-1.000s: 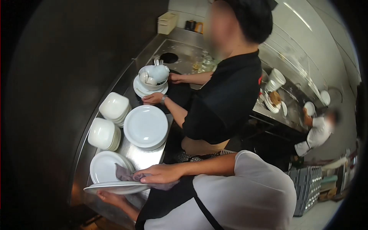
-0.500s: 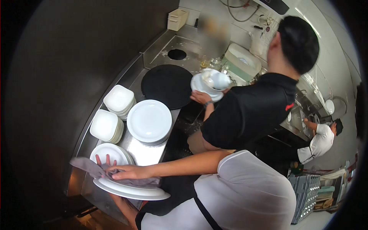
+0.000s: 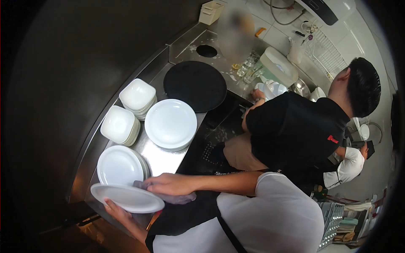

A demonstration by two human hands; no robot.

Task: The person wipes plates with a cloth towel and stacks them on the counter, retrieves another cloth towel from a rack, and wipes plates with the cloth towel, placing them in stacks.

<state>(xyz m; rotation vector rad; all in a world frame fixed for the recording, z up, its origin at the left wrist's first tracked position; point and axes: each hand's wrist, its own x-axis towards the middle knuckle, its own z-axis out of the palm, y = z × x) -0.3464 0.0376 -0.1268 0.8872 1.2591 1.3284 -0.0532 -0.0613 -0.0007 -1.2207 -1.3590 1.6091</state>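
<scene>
A steel counter point(image 3: 162, 162) runs along a dark wall point(image 3: 84, 63), crowded with crockery. Two stacks of square bowls point(image 3: 138, 93) stand side by side against the wall, and just beside them rises a tall stack of round plates, the large stack point(image 3: 171, 122). Beyond these lies a black disc point(image 3: 195, 86), flat, with a round dark hole point(image 3: 206, 51) past it in the steel. Glasses point(image 3: 249, 67) cluster farther along, near a pale green tub point(image 3: 278, 63), and a cream bin point(image 3: 211, 12) sits in the far corner. A co-worker in a black shirt point(image 3: 295, 130) leans over that end, hiding part of the sink area; another person in a white shirt point(image 3: 350, 164) stands well apart behind. Closest to the hands is a second pile of round plates, the near stack point(image 3: 120, 166), its lower edge covered by the plate point(image 3: 126, 200) being held. This plate is white, round and plain, tilted so that it shows as a narrow oval, at the near end of the counter. The left hand point(image 3: 118, 211) grips its lower edge, fingers against the visible face. The right hand point(image 3: 171, 184) is closed on a grey-purple cloth point(image 3: 181, 199), bunched at the opposite rim; how firmly it presses cannot be told.
</scene>
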